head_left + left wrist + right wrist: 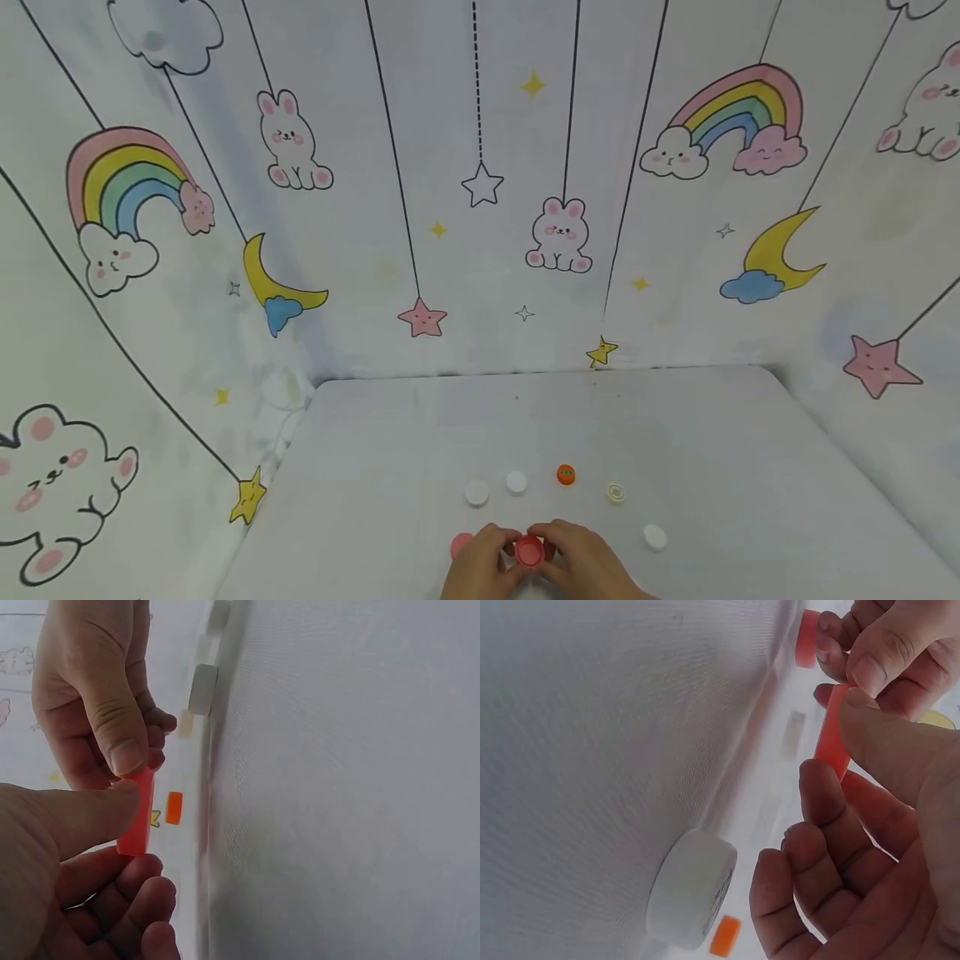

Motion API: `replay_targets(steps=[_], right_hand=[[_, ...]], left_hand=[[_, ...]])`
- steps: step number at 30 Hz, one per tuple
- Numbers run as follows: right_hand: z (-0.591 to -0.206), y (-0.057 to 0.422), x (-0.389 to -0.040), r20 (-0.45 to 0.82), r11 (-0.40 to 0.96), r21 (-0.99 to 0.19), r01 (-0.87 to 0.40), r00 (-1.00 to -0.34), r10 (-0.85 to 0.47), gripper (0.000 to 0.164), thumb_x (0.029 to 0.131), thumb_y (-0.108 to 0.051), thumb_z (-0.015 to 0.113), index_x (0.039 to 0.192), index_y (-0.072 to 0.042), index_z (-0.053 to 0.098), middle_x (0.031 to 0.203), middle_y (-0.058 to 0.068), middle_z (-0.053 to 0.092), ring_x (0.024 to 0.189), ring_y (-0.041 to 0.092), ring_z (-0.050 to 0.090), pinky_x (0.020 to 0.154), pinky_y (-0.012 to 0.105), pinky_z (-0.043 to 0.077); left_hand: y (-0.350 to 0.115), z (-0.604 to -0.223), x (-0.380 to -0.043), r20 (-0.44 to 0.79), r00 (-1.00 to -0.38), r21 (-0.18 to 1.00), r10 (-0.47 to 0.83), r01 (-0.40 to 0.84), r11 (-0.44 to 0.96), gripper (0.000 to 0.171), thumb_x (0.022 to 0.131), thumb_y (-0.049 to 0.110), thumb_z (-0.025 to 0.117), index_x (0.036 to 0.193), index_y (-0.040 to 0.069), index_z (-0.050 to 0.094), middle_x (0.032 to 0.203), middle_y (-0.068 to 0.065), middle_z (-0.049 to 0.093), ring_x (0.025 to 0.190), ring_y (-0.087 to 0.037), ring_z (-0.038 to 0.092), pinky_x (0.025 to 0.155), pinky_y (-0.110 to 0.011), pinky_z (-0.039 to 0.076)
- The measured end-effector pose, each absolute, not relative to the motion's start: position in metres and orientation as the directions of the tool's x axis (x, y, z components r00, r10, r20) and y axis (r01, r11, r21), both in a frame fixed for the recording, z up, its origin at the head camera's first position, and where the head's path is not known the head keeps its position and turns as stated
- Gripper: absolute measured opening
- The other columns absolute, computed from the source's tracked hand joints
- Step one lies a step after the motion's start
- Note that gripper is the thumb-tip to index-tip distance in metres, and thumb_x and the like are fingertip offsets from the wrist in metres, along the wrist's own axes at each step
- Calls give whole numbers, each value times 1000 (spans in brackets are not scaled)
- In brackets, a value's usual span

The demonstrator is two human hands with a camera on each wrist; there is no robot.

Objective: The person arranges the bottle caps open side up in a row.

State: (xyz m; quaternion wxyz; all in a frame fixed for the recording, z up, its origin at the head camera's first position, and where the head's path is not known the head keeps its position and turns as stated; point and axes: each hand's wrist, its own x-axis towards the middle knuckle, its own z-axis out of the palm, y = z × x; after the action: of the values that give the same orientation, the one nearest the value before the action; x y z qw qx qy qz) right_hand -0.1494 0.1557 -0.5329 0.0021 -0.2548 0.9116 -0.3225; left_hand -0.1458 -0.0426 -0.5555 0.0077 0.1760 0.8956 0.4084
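Note:
Above the near part of the table, both hands hold one red bottle cap (529, 551) between them. In the head view its round, rimmed face is toward the camera. My left hand (483, 567) pinches its left side with thumb and fingers. The right hand (585, 562) pinches the other side, its remaining fingers loosely curled in the right wrist view. Seen edge-on in the left wrist view, the red cap (136, 817) lies between both thumbs. Another red cap (462, 545) sits on the table beside the left hand, partly covered by it.
Around the hands lie white caps (477, 493), an orange cap (566, 474) with small marks, a pale yellow ringed cap (616, 493), and a white cap (655, 537) to the right. The white table (390, 450) meets a cartoon-printed cloth (360, 250) behind it.

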Motion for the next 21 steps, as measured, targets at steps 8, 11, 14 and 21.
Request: replay_targets(steps=[8,11,14,21], right_hand=[[-537,155,-156,129,686,-541,-487,-854,-504,33,80,-22,80,109,-16,69,85,-20,57,74,-2,49,67,24,46],[-538,153,-158,75,708,-550,-443,-871,-486,33,79,-23,81,109,-15,69,83,-20,58,72,-2,47,66,25,47],[-539,152,-159,30,727,-554,-406,-882,-470,32,79,-24,81,108,-15,70,82,-20,58,70,-2,47,66,26,47],[-542,150,-162,-9,741,-546,-391,-881,-472,32,78,-25,81,106,-14,71,82,-20,61,71,-2,48,67,26,48]], left_hand=[[-38,-552,-148,102,-944,631,315,306,712,27,78,22,80,101,11,71,79,11,54,65,2,46,57,-22,42],[-35,-553,-148,115,-940,566,320,327,757,29,77,23,81,101,10,71,80,9,56,69,0,51,61,-24,46],[-33,-553,-148,101,-940,522,325,328,788,31,77,24,81,102,9,71,80,7,56,69,-2,51,61,-24,46],[-32,-552,-146,94,-936,467,338,341,816,31,77,25,82,102,8,72,79,6,55,69,-2,51,59,-22,45]])
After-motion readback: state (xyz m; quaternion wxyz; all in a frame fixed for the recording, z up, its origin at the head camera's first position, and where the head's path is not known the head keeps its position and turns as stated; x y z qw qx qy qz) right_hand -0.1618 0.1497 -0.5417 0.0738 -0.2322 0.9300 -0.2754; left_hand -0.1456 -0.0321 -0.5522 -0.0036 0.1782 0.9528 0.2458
